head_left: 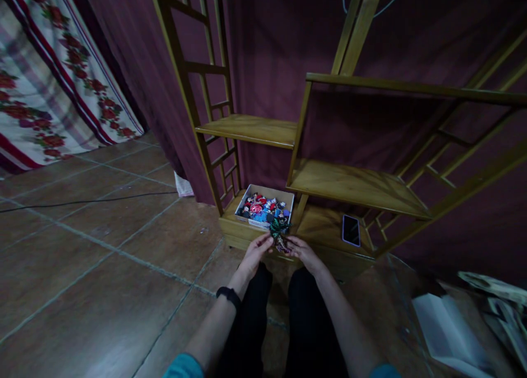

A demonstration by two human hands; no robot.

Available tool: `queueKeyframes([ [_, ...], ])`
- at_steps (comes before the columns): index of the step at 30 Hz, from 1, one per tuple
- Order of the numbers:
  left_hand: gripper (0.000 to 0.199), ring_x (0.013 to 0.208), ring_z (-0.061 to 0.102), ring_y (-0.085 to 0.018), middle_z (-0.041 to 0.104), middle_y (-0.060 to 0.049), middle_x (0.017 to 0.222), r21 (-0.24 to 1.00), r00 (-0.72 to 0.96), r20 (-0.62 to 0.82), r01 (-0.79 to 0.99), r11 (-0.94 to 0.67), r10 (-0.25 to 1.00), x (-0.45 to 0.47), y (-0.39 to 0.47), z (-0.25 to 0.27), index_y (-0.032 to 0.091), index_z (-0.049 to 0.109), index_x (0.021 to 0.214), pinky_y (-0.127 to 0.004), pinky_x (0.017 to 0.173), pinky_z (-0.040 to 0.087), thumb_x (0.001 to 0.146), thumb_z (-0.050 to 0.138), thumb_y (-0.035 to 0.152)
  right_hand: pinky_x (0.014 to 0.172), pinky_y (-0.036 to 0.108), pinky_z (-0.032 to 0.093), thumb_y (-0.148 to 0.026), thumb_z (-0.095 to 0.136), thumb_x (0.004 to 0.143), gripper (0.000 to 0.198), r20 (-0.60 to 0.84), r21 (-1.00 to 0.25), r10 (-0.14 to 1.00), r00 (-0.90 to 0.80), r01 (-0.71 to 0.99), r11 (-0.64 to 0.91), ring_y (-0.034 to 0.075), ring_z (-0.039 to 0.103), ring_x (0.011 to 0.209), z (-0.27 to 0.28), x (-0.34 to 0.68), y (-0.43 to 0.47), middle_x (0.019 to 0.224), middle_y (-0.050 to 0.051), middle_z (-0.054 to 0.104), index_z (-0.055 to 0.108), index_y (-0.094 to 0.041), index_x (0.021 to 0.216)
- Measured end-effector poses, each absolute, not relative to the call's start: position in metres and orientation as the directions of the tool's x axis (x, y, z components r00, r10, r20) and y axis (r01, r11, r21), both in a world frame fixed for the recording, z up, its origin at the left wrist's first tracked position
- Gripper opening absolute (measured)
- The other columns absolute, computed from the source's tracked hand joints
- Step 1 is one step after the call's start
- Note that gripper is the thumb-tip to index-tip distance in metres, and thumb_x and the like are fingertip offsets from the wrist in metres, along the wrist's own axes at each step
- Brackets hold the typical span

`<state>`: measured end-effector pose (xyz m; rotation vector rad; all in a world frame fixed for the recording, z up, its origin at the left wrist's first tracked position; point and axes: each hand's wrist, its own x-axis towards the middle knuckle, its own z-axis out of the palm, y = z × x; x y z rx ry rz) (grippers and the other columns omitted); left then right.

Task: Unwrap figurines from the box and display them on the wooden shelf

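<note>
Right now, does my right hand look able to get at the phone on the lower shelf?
Probably yes: nothing seems to stand between your right hand and the phone, which lies on the open-fronted shelf. That hand is on the shiny green item, so it would likely need to let go.

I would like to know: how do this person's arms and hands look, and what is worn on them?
The left hand and the right hand are bare, without gloves. A black band circles the left wrist; none shows on the right. Teal sleeves leave the forearms uncovered.
</note>
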<state>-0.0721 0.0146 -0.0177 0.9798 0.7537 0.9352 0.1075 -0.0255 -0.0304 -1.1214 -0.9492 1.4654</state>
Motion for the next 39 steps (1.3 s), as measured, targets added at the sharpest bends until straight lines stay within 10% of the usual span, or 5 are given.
queueKeyframes([
  [26,0.034,0.078,0.058,-0.014,0.064,-0.008,0.091,0.885,0.509,-0.115,-0.338,0.321,0.853,-0.073,0.012,-0.011,0.015,0.063,0.093,-0.024,0.07,0.042,0.069,0.066,0.039,0.078,0.034,0.048,-0.042,0.067,0.065,0.042,-0.168,-0.967,0.978,-0.127,-0.173,-0.189,0.019,0.062,0.087,-0.019,0.091,-0.026,0.097,0.005,0.066,0.061,-0.02,0.1],
  [39,0.034,0.084,0.059,-0.016,0.065,-0.009,0.095,0.846,0.498,-0.152,-0.381,0.372,0.854,-0.073,0.013,-0.013,0.014,0.065,0.091,-0.029,0.075,0.045,0.067,0.067,0.038,0.079,0.034,0.046,-0.034,0.069,0.06,0.036,-0.017,-0.996,0.992,0.126,-0.088,-0.006,0.019,0.06,0.085,-0.033,0.094,-0.017,0.088,0.004,0.065,0.058,-0.02,0.091],
])
